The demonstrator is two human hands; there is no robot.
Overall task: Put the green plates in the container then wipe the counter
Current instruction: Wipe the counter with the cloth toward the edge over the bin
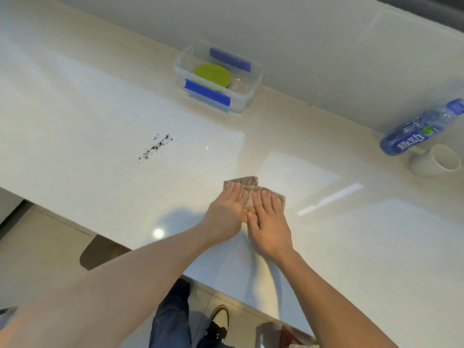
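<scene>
Green plates [212,75] lie inside a clear plastic container [247,95] with blue clips, standing at the back of the white counter [88,136]. A brownish cloth [247,183] lies flat on the counter nearer me. My left hand [226,212] and my right hand [270,219] press side by side on it, fingers flat and spread over the cloth. A streak of dark crumbs [155,146] lies on the counter to the left of the cloth, apart from it.
A blue-labelled plastic bottle [419,129] and a white cup [438,160] stand at the right by the wall. The counter's front edge runs diagonally below my arms, with floor, a leg and a shoe beneath it.
</scene>
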